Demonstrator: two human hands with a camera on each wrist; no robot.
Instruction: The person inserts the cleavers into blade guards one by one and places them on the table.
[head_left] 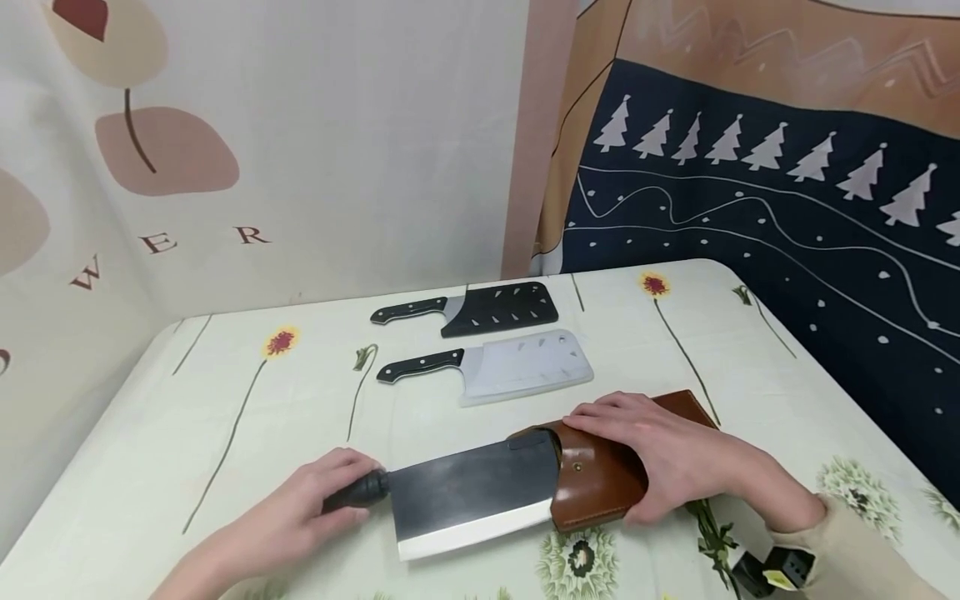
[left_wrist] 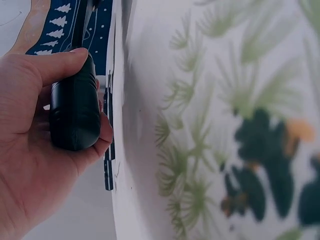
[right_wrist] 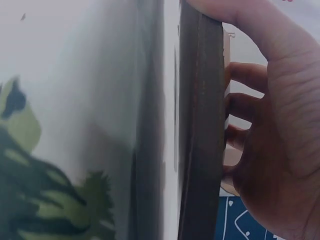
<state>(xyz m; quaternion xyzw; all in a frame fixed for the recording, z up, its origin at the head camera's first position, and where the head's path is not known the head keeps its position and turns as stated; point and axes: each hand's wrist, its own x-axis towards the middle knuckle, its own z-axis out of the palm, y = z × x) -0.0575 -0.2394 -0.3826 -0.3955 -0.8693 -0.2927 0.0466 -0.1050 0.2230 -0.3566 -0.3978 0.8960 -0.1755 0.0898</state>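
Observation:
A large cleaver (head_left: 472,487) with a dark blade and bright edge lies slanted near the front of the table. Its tip end is inside a brown leather sheath (head_left: 596,500); most of the blade shows outside. My left hand (head_left: 303,504) grips the black handle (left_wrist: 75,112), thumb along its top in the left wrist view. Across the sheath's body, my right hand (head_left: 671,442) holds it with fingers on the far edge and thumb on the near one. The sheath's edge (right_wrist: 205,125) stands close up in the right wrist view.
Behind lie two more cleavers with black handles, one in a black blade cover (head_left: 502,308), the other in a whitish cover (head_left: 528,367). A flower-print cloth (head_left: 262,433) covers the table. Printed curtains (head_left: 375,150) hang at the back and right.

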